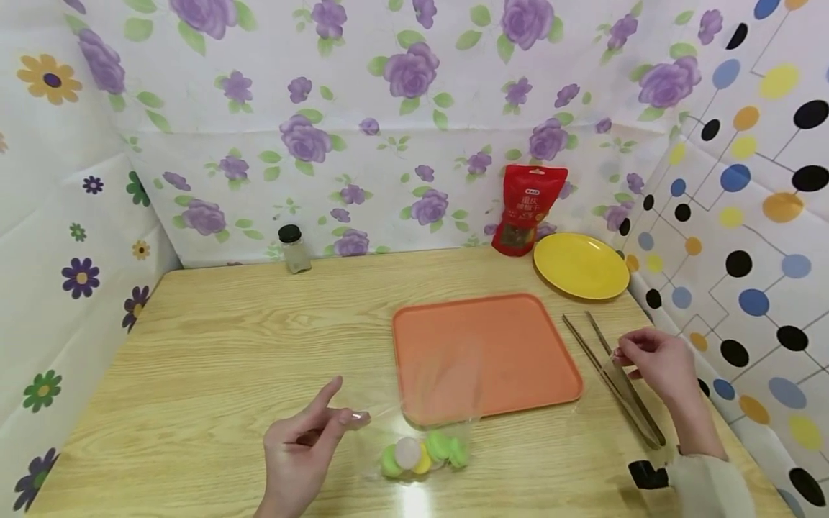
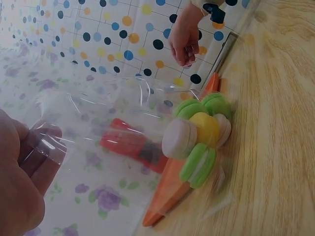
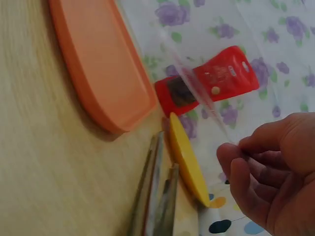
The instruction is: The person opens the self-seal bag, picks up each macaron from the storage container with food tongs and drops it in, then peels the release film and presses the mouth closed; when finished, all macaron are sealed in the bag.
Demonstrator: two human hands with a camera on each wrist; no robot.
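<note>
My left hand pinches the edge of a clear plastic bag, its film lying over the fingertips in the left wrist view. At the bottom of the bag sit several macarons, green, yellow and pale lilac, low over the table in front of the tray. My right hand, off to the right above the metal tongs, pinches a thin clear plastic strip with small red print between thumb and forefinger. The strip stretches away from the fingertips in the right wrist view.
An orange tray lies mid-table, partly behind the bag. A yellow plate and a red standing pouch are at the back right. A small black-lidded jar stands at the back left. Patterned cloth walls enclose the table.
</note>
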